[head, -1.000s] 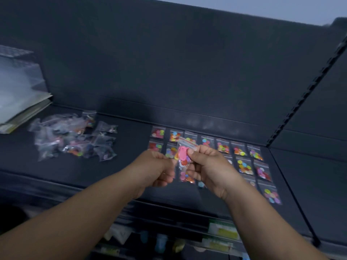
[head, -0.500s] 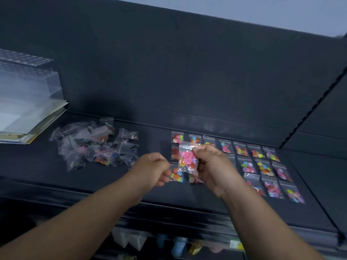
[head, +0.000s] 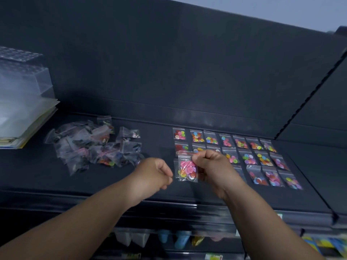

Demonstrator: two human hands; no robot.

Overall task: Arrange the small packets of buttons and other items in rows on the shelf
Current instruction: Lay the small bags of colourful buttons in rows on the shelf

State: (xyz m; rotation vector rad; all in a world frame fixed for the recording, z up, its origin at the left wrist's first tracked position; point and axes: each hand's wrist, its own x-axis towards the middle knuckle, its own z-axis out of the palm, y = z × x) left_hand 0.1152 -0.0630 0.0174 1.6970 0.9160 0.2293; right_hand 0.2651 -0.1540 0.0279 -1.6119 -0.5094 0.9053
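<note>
While right grip (head: 212, 167) pinches its top, packet (head: 186, 169) hangs below

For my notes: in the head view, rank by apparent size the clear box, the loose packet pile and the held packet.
1. loose packet pile and clear box: close, box cropped by the frame, so unranked.
2. held packet: clearly smallest, despite nearness.

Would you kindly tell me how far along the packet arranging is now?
Done: three rows of button packets lie on the right of the shelf. In hand: the right hand pinches a pink-button packet by its top; the left hand is curled, holding nothing. Left: the loose heap of packets further left.
</note>
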